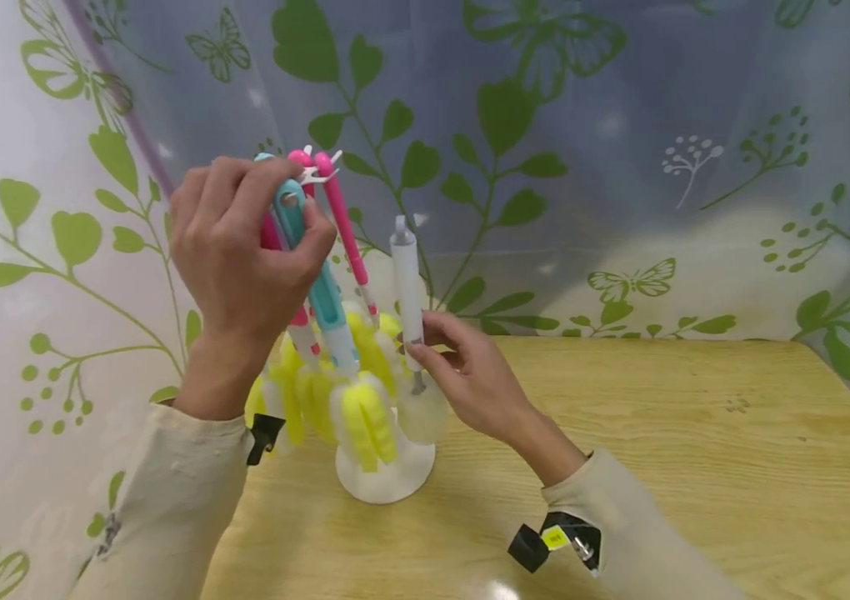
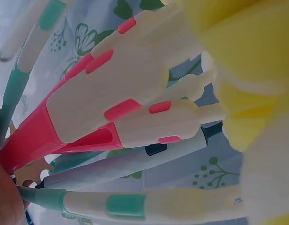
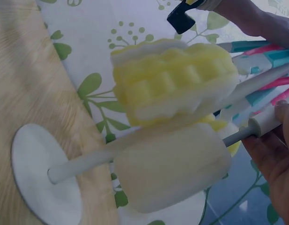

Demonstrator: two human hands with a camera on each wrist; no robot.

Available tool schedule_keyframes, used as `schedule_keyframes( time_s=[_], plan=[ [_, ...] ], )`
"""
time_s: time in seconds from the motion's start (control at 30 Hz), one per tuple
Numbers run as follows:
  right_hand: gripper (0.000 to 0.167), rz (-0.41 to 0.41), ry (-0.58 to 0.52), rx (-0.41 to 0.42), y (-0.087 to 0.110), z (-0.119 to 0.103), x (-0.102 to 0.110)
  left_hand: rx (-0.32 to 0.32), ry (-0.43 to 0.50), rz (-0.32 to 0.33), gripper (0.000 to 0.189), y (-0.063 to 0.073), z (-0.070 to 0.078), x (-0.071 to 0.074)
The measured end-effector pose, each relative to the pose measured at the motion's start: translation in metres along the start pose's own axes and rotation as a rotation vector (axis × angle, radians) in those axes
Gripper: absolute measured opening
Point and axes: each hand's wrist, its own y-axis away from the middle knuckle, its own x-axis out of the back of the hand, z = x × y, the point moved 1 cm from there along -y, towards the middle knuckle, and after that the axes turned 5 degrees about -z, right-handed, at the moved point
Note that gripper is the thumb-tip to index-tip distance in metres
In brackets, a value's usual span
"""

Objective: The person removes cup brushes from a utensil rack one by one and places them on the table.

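Observation:
Several sponge cleaning brushes hang around a white stand [image 1: 419, 475] with a round base. My left hand [image 1: 233, 237] is at the top of the stand, its thumb and forefinger pinching the looped end of a teal-handled brush [image 1: 325, 300]. Beside it are pink-handled brushes [image 1: 342, 221] with yellow-and-white sponge heads [image 1: 367, 417]. My right hand [image 1: 481, 383] holds a white-handled brush [image 1: 406, 287] low on its upright handle. Its plain pale sponge head [image 3: 172, 166] is beside the stand's pole [image 3: 83, 166] in the right wrist view. My left fingertips are partly hidden behind the handles.
A wooden table [image 1: 665, 442] extends to the right. Leaf-and-butterfly printed curtains [image 1: 620, 183] stand behind and at the left. White hook arms [image 1: 312, 175] fan out at the stand's top. A black wrist camera mount [image 1: 554, 542] sits on my right sleeve.

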Motion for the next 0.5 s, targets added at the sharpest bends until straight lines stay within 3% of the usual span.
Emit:
schedule_keyframes(
  time_s=[0.23, 0.5],
  plan=[
    [0.030, 0.071, 0.001, -0.058, 0.022, 0.016, 0.012, 0.014, 0.005, 0.023, 0.028, 0.001, -0.001, 0.000],
    [0.031, 0.183, -0.101, -0.287, 0.037, 0.049, 0.033, 0.014, 0.018, 0.040, 0.029, 0.003, 0.000, -0.002]
  ],
)
